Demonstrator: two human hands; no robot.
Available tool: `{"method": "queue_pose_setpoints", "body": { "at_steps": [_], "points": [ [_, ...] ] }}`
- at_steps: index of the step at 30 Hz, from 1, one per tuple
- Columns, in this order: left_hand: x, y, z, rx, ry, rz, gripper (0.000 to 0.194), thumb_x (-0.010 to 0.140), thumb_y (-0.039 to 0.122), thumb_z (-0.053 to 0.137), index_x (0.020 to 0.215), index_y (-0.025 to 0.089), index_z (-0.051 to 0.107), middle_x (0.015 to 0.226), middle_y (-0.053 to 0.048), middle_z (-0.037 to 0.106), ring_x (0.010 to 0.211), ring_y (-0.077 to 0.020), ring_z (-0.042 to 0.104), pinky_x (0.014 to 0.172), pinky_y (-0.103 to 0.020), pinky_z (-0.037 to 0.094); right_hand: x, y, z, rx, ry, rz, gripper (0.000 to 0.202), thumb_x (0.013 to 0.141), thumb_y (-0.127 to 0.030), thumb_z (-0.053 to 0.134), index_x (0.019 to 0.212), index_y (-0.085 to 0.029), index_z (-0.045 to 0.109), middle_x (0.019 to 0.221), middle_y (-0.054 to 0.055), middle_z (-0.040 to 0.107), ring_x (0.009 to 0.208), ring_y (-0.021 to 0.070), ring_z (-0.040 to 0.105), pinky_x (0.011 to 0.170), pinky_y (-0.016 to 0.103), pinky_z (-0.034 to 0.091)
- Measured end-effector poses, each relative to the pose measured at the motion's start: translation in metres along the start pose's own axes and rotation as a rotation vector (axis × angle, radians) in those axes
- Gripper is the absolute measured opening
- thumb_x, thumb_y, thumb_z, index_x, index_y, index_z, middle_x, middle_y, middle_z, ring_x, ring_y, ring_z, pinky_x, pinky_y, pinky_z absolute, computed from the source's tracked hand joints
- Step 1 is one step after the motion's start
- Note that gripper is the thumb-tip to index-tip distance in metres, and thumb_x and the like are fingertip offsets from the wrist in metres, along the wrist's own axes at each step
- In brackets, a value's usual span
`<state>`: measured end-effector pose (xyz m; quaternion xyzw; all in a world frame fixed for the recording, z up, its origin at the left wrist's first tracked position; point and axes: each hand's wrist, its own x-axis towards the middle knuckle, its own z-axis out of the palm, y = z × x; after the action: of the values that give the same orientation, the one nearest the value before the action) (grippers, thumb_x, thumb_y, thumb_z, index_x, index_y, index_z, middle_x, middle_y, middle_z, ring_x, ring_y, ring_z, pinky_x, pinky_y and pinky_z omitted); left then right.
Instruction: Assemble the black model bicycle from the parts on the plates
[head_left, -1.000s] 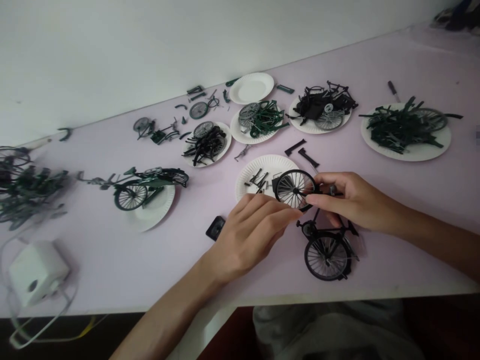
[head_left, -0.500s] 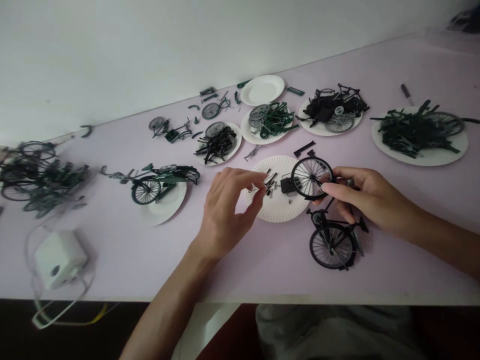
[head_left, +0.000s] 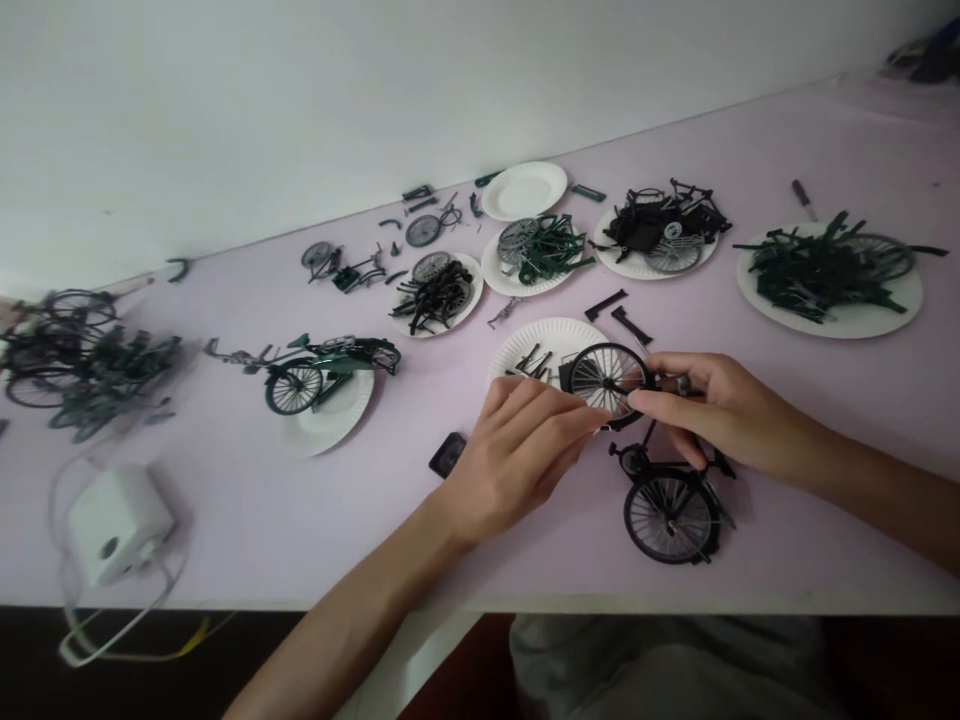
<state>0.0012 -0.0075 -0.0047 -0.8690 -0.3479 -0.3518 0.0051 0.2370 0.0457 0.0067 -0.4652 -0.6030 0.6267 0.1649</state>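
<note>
My right hand [head_left: 720, 410] grips a black model bicycle [head_left: 670, 512] by its frame near the upper wheel. The bicycle's other wheel points toward the table's front edge. My left hand [head_left: 521, 445] is closed in a pinch at the rim of the upper spoked wheel [head_left: 609, 384]. A thin, pale small piece [head_left: 606, 428] shows at its fingertips; its kind is too small to tell. Behind the hands, a white paper plate [head_left: 551, 328] bears thin black parts [head_left: 534, 362] and is partly covered by the wheel.
Two black strips [head_left: 631, 326] lie behind my right hand. A dark flat part [head_left: 448, 455] is beside my left wrist. Plates of bicycle parts [head_left: 832, 325] stand farther back. A green model bicycle [head_left: 330, 365] and a white box with cables [head_left: 120, 522] are at left.
My left hand has moved right, from over the plate to the upper wheel, with the thin piece in its pinch. The wheel has shifted slightly left and nearer. A dark flat part at my left wrist is uncovered.
</note>
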Motion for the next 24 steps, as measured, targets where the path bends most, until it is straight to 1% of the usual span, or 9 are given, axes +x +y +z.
{"method": "queue_pose_setpoints", "body": {
  "at_steps": [4,8,14,20,24],
  "points": [
    [0.0004,0.0047,0.0019,-0.022,-0.019,-0.007,0.033,0.097,0.003,0.063,0.125,0.017,0.053,0.097,-0.003,0.075,0.081,-0.0148,0.064,0.076,-0.032,0.041,-0.001,-0.0019,0.0001,-0.02,-0.007,-0.001,0.037,0.094,-0.052,0.066,0.111,-0.019,0.065,0.04,-0.007,0.049,0.04,0.0105,0.042,0.047,0.024,0.033],
    [0.0008,0.0067,0.0016,-0.018,-0.024,-0.037,0.032,0.099,0.005,0.062,0.126,0.02,0.051,0.093,0.0,0.074,0.081,-0.0137,0.065,0.077,-0.031,0.043,-0.001,-0.0025,0.0005,-0.029,-0.009,-0.003,0.037,0.094,-0.052,0.065,0.112,-0.019,0.065,0.041,-0.007,0.049,0.041,0.0112,0.043,0.047,0.025,0.034],
    [0.0009,0.0066,0.0009,-0.044,-0.012,-0.012,0.036,0.097,0.002,0.063,0.126,0.019,0.049,0.092,0.001,0.074,0.083,-0.0142,0.068,0.078,-0.031,0.043,-0.0007,-0.002,0.0008,-0.022,-0.008,-0.002,0.037,0.094,-0.052,0.066,0.111,-0.02,0.066,0.041,-0.007,0.05,0.041,0.0106,0.044,0.047,0.024,0.035],
    [0.0014,0.007,0.0028,-0.029,0.023,-0.011,0.034,0.095,0.001,0.065,0.122,0.016,0.052,0.092,0.0,0.074,0.078,-0.0144,0.066,0.075,-0.031,0.041,0.0007,-0.0004,0.0014,0.001,-0.009,-0.015,0.035,0.094,-0.049,0.066,0.111,-0.019,0.066,0.041,-0.007,0.05,0.039,0.0102,0.043,0.045,0.024,0.033],
    [0.0017,0.0081,0.0034,-0.002,0.023,-0.025,0.032,0.096,0.004,0.066,0.121,0.018,0.052,0.09,0.001,0.074,0.078,-0.0145,0.067,0.076,-0.032,0.042,0.0011,0.0002,0.0012,0.007,-0.008,-0.019,0.034,0.094,-0.049,0.067,0.109,-0.019,0.066,0.041,-0.007,0.049,0.039,0.0103,0.043,0.044,0.024,0.032]
  ]
}}
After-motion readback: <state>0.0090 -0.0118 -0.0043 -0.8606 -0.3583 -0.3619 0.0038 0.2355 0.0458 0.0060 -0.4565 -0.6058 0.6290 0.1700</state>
